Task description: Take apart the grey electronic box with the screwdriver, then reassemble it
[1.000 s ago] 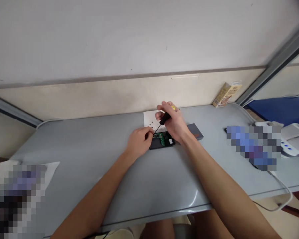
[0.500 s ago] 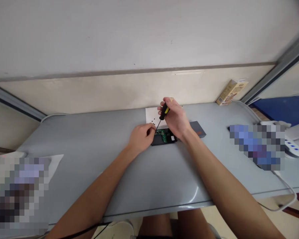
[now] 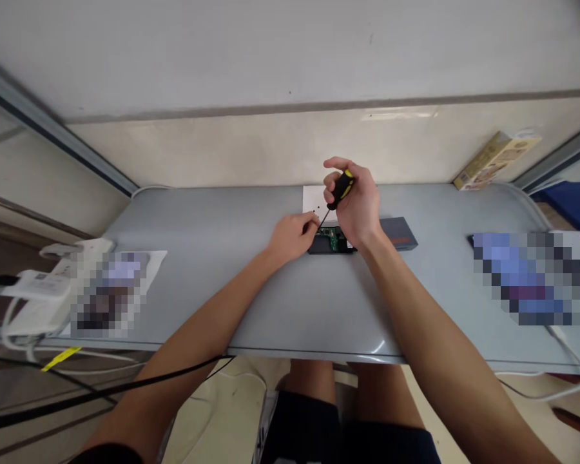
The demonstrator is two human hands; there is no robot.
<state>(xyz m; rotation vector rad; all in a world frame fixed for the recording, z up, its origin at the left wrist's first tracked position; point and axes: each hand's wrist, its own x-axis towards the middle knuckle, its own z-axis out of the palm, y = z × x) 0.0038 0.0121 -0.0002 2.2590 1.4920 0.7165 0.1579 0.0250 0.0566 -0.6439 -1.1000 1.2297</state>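
My right hand (image 3: pixel 361 205) grips the black-and-yellow handle of a screwdriver (image 3: pixel 342 189), the index finger lifted away from it. The shaft slants down to the left, its tip at the upper left of a green circuit board (image 3: pixel 335 240). That board sits in an open black casing (image 3: pixel 321 245) flat on the table. My left hand (image 3: pixel 294 236) lies at the casing's left end with fingers curled together beside the screwdriver tip; what they pinch, if anything, is hidden. Behind the casing is a white sheet (image 3: pixel 313 196) with small dark screws (image 3: pixel 318 207) on it.
A dark grey box-shaped piece (image 3: pixel 400 233) lies right of my right hand. A cream-coloured carton (image 3: pixel 495 161) leans at the back wall. Blurred-out items and white power strips (image 3: pixel 43 303) stand at both sides of the grey table (image 3: pixel 290 309), with cables at its front edge.
The camera view has shifted, so the table's left end shows more. My right index finger has lifted off the handle. Both hands stay at the casing, the screwdriver tip still at the board.
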